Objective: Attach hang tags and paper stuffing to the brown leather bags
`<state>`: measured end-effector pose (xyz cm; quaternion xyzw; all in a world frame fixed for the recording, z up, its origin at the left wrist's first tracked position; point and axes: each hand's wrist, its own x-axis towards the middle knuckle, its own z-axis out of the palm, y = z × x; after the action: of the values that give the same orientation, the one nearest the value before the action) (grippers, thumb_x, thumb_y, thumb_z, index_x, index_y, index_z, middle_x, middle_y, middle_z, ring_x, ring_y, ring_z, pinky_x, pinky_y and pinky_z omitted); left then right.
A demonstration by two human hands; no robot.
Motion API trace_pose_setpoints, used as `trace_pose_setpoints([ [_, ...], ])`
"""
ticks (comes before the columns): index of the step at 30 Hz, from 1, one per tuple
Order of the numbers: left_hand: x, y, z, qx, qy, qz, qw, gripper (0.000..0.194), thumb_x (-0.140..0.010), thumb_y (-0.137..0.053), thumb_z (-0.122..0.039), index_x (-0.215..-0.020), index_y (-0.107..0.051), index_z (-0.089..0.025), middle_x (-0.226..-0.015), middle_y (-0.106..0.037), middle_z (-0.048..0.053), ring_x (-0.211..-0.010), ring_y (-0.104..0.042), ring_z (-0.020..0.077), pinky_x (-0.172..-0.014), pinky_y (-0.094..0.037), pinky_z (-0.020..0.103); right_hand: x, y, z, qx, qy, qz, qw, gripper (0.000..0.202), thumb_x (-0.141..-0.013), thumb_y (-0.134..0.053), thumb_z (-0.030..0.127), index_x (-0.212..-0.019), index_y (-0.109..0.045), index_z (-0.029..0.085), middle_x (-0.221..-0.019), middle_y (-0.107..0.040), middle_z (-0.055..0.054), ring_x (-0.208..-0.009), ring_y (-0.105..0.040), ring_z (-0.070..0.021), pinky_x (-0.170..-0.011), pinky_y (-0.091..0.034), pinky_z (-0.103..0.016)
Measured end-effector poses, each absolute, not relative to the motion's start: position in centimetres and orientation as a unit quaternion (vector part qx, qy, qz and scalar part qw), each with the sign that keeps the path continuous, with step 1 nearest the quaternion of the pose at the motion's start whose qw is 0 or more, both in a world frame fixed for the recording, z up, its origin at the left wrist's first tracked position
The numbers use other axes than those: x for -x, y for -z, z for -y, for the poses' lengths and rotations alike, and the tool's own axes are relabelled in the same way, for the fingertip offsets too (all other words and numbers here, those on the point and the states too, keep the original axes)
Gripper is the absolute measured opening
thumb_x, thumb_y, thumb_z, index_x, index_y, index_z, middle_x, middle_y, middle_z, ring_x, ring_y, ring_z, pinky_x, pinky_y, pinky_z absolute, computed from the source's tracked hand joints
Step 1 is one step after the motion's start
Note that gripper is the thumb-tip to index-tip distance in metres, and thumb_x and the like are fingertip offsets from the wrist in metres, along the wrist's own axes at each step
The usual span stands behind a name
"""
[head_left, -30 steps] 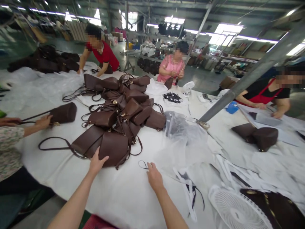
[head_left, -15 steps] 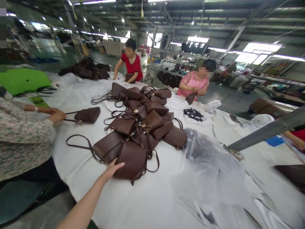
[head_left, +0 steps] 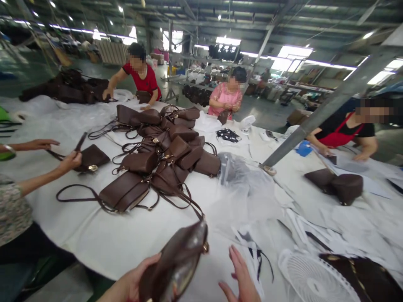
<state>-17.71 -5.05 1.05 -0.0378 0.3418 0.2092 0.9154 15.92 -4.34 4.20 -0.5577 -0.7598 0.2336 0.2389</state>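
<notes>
A dark brown handbag is tilted up above the near side of the white table, its strap trailing back toward the pile. My left hand grips this bag along its left side; some fingers are hidden behind it. To the right of the bag, my right hand is raised with its fingers spread, touching nothing. Beyond my hands lies a pile of similar brown handbags with thin straps and gold-coloured fittings. The nearest one is a handbag lying on its side.
White sheeting covers the table. A white fan stands near right, by a dark bag. A grey post slants up at right. Clear plastic lies mid-table. A co-worker's hand holds a bag's strap at left; other people work around the table.
My left hand has lifted the front handbag off the pile and brought it closer to me. My right hand has come into view. The camera has turned right.
</notes>
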Motion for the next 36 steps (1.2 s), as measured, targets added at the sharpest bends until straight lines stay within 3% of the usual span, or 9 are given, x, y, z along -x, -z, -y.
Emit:
trace_pose_setpoints([
  [3,16.4,-1.8,4.8,0.020,-0.144,-0.348,0.926,0.051,-0.079,-0.059,-0.053,-0.098,-0.069,-0.008,-0.095,-0.074,0.012,-0.094,-0.068,0.0237,-0.088,-0.052,0.029,-14.8,-8.3,1.6,0.481,-0.282,0.791,0.253,0.069,-0.078,-0.056,0.023,-0.143,-0.033,0.023,-0.152,-0.026,-0.013,-0.136,-0.033,-0.0319,-0.104,-0.041,-0.044],
  [7,15.6,-2.6,2.8,-0.018,-0.107,-0.342,0.934,0.063,-0.075,-0.061,-0.061,-0.103,-0.067,-0.005,-0.096,-0.074,0.012,-0.097,-0.067,0.0260,-0.091,-0.050,0.032,-15.2,-12.2,-0.3,0.466,-0.389,0.768,0.204,0.032,-0.075,-0.056,0.020,-0.107,-0.060,0.021,-0.110,-0.065,-0.009,-0.103,-0.061,-0.0228,-0.091,-0.050,-0.033],
  [10,14.7,-2.2,0.9,-0.039,-0.108,-0.356,0.927,0.065,-0.077,-0.055,-0.065,-0.102,-0.066,-0.006,-0.091,-0.074,0.012,-0.091,-0.067,0.0288,-0.085,-0.052,0.039,-16.3,-12.1,0.1,0.529,-0.355,0.736,0.230,0.027,-0.079,-0.056,0.024,-0.106,-0.059,0.020,-0.101,-0.068,-0.007,-0.093,-0.063,-0.0220,-0.085,-0.051,-0.033],
  [13,13.1,-1.2,-0.6,-0.065,-0.204,-0.416,0.884,0.051,-0.075,-0.063,-0.054,-0.100,-0.064,-0.010,-0.088,-0.074,0.011,-0.084,-0.068,0.0273,-0.079,-0.053,0.040,-16.8,-9.3,0.7,0.563,-0.300,0.724,0.262,0.031,-0.083,-0.056,0.031,-0.112,-0.057,0.020,-0.109,-0.066,-0.009,-0.100,-0.061,-0.0237,-0.088,-0.049,-0.034],
  [17,11.7,0.5,-1.3,-0.113,-0.292,-0.579,0.753,0.035,-0.078,-0.058,-0.044,-0.094,-0.063,-0.013,-0.086,-0.072,0.011,-0.079,-0.068,0.0259,-0.073,-0.054,0.039,-16.0,-4.7,0.9,0.593,-0.290,0.709,0.248,0.025,-0.086,-0.052,0.031,-0.108,-0.058,0.020,-0.095,-0.067,-0.007,-0.088,-0.063,-0.0226,-0.078,-0.051,-0.033],
  [23,13.3,1.4,-1.3,-0.299,-0.404,-0.725,0.471,0.039,-0.075,-0.051,-0.029,-0.111,-0.059,-0.016,-0.127,-0.059,0.012,-0.121,-0.052,0.0268,-0.098,-0.045,0.038,-14.8,-4.3,1.7,0.530,-0.332,0.745,0.230,0.033,-0.079,-0.064,0.031,-0.111,-0.059,0.024,-0.097,-0.065,-0.004,-0.087,-0.061,-0.0206,-0.076,-0.048,-0.029],
  [26,14.1,1.3,-1.2,-0.321,-0.426,-0.699,0.475,0.046,-0.070,-0.056,-0.031,-0.114,-0.059,-0.019,-0.127,-0.060,0.010,-0.122,-0.052,0.0269,-0.101,-0.044,0.036,-16.8,-3.8,1.5,0.580,-0.346,0.697,0.239,0.027,-0.087,-0.053,0.037,-0.109,-0.062,0.024,-0.098,-0.067,-0.003,-0.089,-0.062,-0.0187,-0.075,-0.048,-0.026],
  [29,14.4,0.9,-0.5,-0.291,-0.427,-0.694,0.501,0.053,-0.065,-0.062,-0.038,-0.115,-0.058,-0.020,-0.124,-0.062,0.009,-0.119,-0.055,0.0296,-0.096,-0.049,0.037,-21.3,-1.4,0.6,0.741,-0.260,0.588,0.193,0.033,-0.092,-0.038,0.033,-0.082,-0.066,0.019,-0.079,-0.068,-0.004,-0.078,-0.063,-0.0194,-0.073,-0.046,-0.027],
  [36,16.8,1.0,1.0,-0.270,-0.384,-0.725,0.504,0.057,-0.051,-0.071,-0.049,-0.100,-0.066,-0.021,-0.118,-0.066,0.009,-0.108,-0.062,0.0329,-0.081,-0.059,0.034,-28.4,4.5,-1.4,0.861,-0.198,0.462,0.076,0.028,-0.085,-0.046,0.030,-0.064,-0.061,0.019,-0.069,-0.068,-0.009,-0.071,-0.064,-0.0232,-0.064,-0.042,-0.029],
])
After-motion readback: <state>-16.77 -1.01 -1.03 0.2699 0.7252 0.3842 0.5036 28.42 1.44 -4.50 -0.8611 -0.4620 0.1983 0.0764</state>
